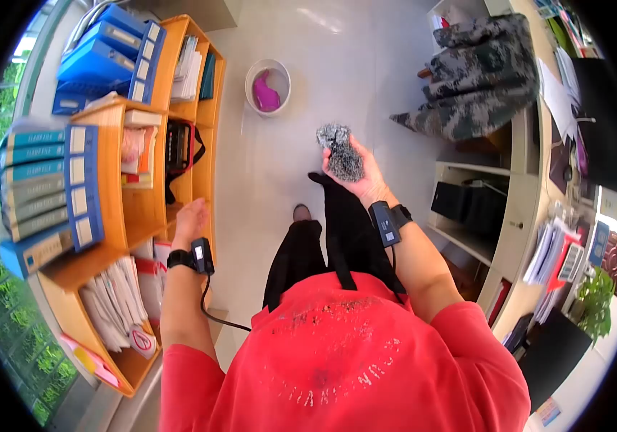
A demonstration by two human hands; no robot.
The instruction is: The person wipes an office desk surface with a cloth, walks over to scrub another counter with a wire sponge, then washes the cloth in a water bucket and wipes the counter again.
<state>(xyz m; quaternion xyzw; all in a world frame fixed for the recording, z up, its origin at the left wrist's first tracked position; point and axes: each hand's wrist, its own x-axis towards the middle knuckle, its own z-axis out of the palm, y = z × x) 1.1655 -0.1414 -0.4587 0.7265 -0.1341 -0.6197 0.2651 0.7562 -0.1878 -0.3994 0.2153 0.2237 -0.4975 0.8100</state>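
In my right hand I hold a bunched, speckled grey, black and white cloth; the fingers are closed round it. It is out in front of my legs, above the floor, and its upper end sticks out past my fingertips. My left hand is beside the wooden shelf on the left. Its fingers point away from the camera and are mostly hidden, and no object shows in it. A white bucket stands on the floor ahead, with a purple cloth inside.
On the left, the wooden shelf holds blue binders, papers and a black-and-red case. At right, a camouflage jacket hangs by a desk with a cabinet. A cable runs from my left wrist.
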